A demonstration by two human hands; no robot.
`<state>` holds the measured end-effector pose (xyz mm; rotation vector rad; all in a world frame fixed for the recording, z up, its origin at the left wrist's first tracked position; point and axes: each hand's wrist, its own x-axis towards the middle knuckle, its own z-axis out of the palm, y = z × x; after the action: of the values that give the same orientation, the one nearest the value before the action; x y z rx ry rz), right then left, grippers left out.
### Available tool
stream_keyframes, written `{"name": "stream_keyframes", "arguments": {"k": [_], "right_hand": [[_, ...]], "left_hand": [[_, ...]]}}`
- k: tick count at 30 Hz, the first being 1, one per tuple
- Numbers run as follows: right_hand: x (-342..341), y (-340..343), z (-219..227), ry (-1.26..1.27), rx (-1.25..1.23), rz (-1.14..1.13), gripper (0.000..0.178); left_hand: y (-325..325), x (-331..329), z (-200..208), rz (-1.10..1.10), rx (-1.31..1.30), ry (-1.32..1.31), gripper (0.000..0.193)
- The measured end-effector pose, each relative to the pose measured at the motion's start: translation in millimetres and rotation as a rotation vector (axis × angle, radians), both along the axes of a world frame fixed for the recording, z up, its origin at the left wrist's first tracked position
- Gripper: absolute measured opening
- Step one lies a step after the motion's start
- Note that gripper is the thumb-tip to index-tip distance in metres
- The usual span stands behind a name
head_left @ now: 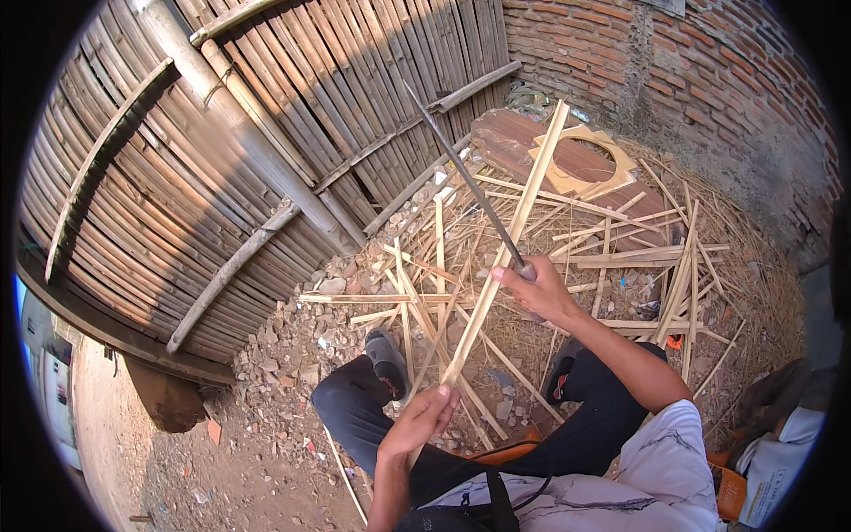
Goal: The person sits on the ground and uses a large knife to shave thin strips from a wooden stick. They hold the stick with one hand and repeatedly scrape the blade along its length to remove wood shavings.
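My left hand (pixel 427 418) is closed around the near end of a long pale bamboo strip (pixel 507 253), which slants up and away to the right in front of me. A long-bladed knife (pixel 470 179) with a thin dark blade is in my right hand (pixel 542 293), fingers wrapped round its handle. Its blade points up and to the left, and crosses the strip in this view just beyond my right hand; whether the two touch I cannot tell. Many split bamboo strips (pixel 441 239) lie crossed on the ground around my feet.
A bamboo-pole wall (pixel 257 133) stands on the left, a brick wall (pixel 709 80) at the back right. A brown board (pixel 510 137) and a pale frame with a round hole (pixel 560 181) lie at the back. Rubble (pixel 275 355) covers the ground at left; a white bag (pixel 780 474) sits at right.
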<state>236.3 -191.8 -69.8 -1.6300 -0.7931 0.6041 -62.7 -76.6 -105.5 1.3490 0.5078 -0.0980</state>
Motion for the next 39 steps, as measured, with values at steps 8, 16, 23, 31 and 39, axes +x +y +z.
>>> {"name": "stream_keyframes", "arguments": {"k": [8, 16, 23, 31, 39], "right_hand": [[-27, -8, -8, -0.881, -0.251, 0.12, 0.072], [-40, 4, -9, -0.891, -0.212, 0.147, 0.076], [19, 3, -5, -0.669, -0.362, 0.021, 0.074], [-26, -2, -17, -0.81, -0.215, 0.225, 0.071], [8, 4, -22, -0.875, -0.227, -0.034, 0.074]], "left_hand": [[5, 19, 17, 0.132, 0.372, -0.041, 0.045], [-1, 21, 14, 0.198, 0.401, 0.005, 0.047], [-13, -2, -2, 0.138, 0.312, 0.05, 0.047], [-12, 15, -2, 0.094, 0.263, -0.04, 0.047], [-14, 1, 18, 0.128, 0.212, 0.109, 0.047]]}}
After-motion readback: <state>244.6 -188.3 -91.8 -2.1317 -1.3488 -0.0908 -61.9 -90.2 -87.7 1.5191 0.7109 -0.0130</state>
